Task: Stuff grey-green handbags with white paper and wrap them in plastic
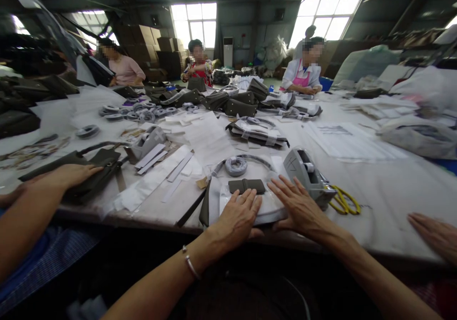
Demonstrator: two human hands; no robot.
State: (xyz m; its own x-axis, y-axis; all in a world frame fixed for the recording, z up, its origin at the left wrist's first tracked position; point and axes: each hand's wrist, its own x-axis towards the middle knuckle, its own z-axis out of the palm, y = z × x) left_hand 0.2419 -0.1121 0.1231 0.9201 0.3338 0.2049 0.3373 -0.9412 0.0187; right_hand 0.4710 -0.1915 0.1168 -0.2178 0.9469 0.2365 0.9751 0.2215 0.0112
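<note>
A dark handbag (246, 185) lies flat at the table's front edge, mostly covered by white wrapping sheet, its clasp flap showing. My left hand (240, 213) rests flat on the wrapping just below the flap, fingers stretched out. Spread fingers of my right hand (298, 205) press on the bag's right side. Above the flap, a wrapped strap coil (235, 166) sits inside the curve of the bag's wrapped handle (255, 158). Close beyond my right hand stands a grey tape dispenser (305, 167), with yellow-handled scissors (344, 200) beside it.
At left, a co-worker's hands (67, 177) rest on another dark bag (96, 172); a second tape dispenser (148, 144) stands beyond. Another person's hand (433, 234) is at the right edge. White paper strips (180, 165), a part-wrapped bag (257, 132) and several strap coils (143, 112) lie on the table.
</note>
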